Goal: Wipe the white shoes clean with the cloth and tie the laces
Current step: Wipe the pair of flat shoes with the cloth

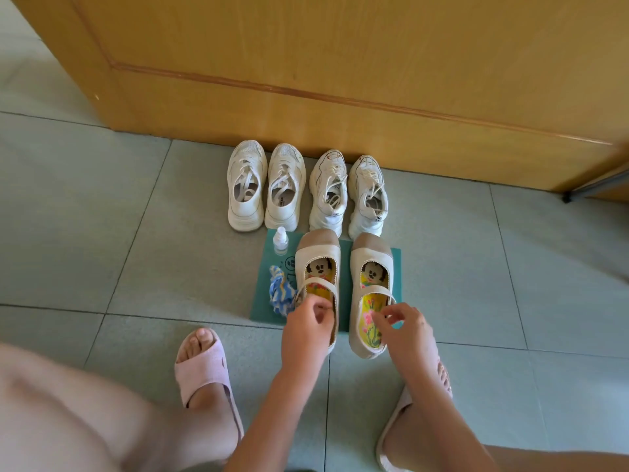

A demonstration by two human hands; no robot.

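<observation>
My left hand (308,323) has its fingers (320,306) curled in a pinch at the strap and inner rim of the left cream canvas strap shoe with a tan toe cap (318,257). My right hand (406,323) has its fingers (388,311) bent over the rim of the matching right strap shoe (371,264), though I cannot tell whether they have closed on it. Both shoes stand on the teal rectangular mat (262,310) on the grey tiled floor (136,233). I judge this pair wants lifting aside, level and by the rims, so the mat does not drag. The crumpled blue, white and yellow cloth (280,291) touches the left strap shoe, so I should draw that shoe away from it. Beyond the small clear plastic bottle (280,240), two pairs of white lace-up trainers (286,216) stand by the wooden door (340,80), their laces (335,180) looking slack.
</observation>
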